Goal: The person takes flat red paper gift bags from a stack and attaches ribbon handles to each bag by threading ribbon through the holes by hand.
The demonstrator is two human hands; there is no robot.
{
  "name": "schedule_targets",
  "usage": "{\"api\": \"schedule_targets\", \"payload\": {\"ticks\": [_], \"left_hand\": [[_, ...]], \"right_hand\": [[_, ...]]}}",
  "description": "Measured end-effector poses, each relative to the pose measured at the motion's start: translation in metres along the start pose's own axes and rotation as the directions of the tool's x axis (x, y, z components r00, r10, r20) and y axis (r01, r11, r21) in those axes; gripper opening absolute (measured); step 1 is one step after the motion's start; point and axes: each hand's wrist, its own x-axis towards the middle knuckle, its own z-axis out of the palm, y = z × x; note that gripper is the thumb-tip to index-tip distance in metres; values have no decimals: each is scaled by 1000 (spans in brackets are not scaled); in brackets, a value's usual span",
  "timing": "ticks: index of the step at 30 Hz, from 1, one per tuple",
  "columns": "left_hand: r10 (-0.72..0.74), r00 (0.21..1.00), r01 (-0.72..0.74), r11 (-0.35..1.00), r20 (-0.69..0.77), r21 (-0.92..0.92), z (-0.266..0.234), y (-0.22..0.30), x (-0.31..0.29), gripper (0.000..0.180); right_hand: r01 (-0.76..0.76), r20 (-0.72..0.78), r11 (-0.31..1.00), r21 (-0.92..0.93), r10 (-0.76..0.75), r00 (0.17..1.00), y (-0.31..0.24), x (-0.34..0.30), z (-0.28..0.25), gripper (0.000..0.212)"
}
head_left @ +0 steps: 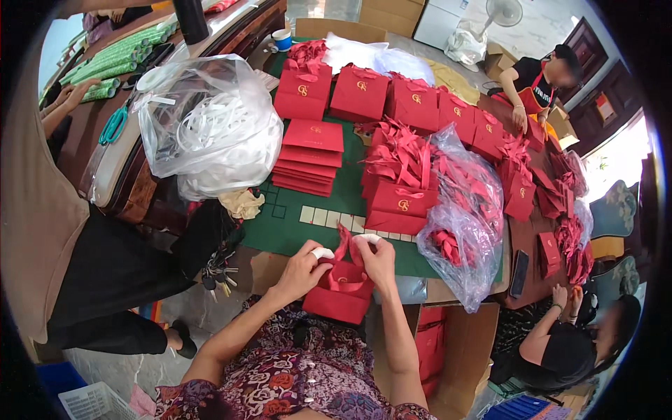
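A small red paper gift bag [337,302] with a gold emblem is in front of me, close to my body. A red ribbon [342,241] rises from its top, and a loop of it hangs across the front. My left hand [305,267] is closed at the bag's upper left edge, its fingertips pinching by the ribbon. At the upper right my right hand [376,260] is closed on the ribbon too. White wrapping covers a finger on each hand. The fingertips partly hide the ribbon's ends.
Stacked flat red bags [308,157], ribboned red bags [402,203] and a plastic sack of red ribbon [462,231] lie on the green mat [269,234]. A clear bag of white ribbon [210,126] is at left. Under the table's right stands a cardboard box [458,357]. Other people work around.
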Motion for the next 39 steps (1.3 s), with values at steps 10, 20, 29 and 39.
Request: {"api": "schedule_targets", "payload": {"ticks": [10,20,29,39], "left_hand": [[-66,993,84,977,-98,194,8,-9,26,30],[-158,981,174,972,-111,155,30,-21,30,35],[-230,972,229,973,-58,-20,28,-15,29,31],[-221,973,217,974,-61,-73,29,-1,30,26]], "right_hand": [[123,4,973,-198,-125,992,-13,-1,-5,19],[150,38,901,-407,-147,988,-14,0,7,15],[134,4,990,-44,-134,991,-7,-16,-2,15],[-26,167,968,250,-17,986,-2,-17,1,18]]}}
